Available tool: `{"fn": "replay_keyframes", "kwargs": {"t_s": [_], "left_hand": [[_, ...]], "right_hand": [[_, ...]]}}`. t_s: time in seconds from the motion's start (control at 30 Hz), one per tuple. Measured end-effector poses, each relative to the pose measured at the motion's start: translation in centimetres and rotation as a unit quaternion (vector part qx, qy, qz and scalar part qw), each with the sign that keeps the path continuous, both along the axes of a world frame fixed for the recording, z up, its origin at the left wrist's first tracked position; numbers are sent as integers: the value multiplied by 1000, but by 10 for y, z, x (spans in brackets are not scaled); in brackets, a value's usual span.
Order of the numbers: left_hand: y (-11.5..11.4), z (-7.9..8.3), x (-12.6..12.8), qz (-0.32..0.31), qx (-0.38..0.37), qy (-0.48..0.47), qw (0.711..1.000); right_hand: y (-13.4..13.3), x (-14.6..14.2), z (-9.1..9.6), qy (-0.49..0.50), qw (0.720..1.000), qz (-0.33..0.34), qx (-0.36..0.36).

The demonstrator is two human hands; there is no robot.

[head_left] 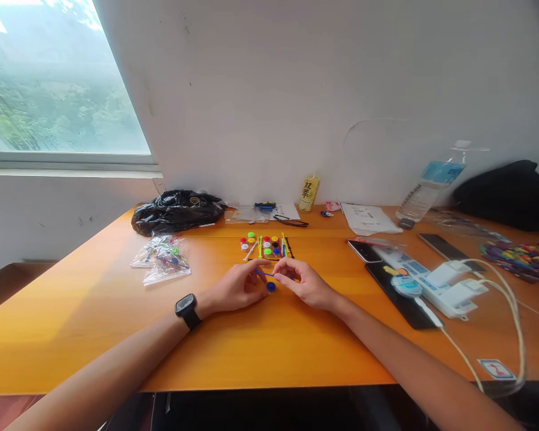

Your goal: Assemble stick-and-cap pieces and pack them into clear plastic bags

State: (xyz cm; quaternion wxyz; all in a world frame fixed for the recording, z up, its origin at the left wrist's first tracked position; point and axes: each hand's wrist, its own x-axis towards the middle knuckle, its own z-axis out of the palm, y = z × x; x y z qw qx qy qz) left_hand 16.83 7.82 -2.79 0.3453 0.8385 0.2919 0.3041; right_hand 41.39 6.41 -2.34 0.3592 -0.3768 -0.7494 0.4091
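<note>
My right hand (308, 285) pinches a thin blue plastic strip (265, 273) between thumb and fingers, just above the table. The strip's other end meets the curled fingers of my left hand (237, 287). My left thumb lies lower, close beside a round blue disc (270, 287) on the wood. I cannot tell whether the thumb touches it. Just beyond my hands, small round pieces (267, 245) in red, yellow, white, green, blue and black sit in rows. Thin green strips (260, 246), a white strip (250, 251) and yellow and black strips lie among them.
A clear bag of small parts (166, 260) and a black plastic bag (177, 212) lie at left on the wooden table (206, 353). At the back stands a yellow drink bottle (309, 193). Phones, a power strip (431, 287), cables and a water bottle (431, 185) occupy the right.
</note>
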Motion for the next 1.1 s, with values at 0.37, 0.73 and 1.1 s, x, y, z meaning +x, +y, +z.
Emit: {"fn": "replay_keyframes", "kwargs": {"t_s": [0.37, 0.73, 1.1], "left_hand": [[0, 6, -3, 48, 71, 10, 996], [-1, 6, -1, 10, 95, 76, 992], [0, 3, 6, 28, 142, 75, 987]], "right_hand": [[3, -5, -13, 8, 1000, -3, -30], [8, 1, -21, 32, 986, -44, -157], [14, -3, -29, 22, 996, -33, -85]]}}
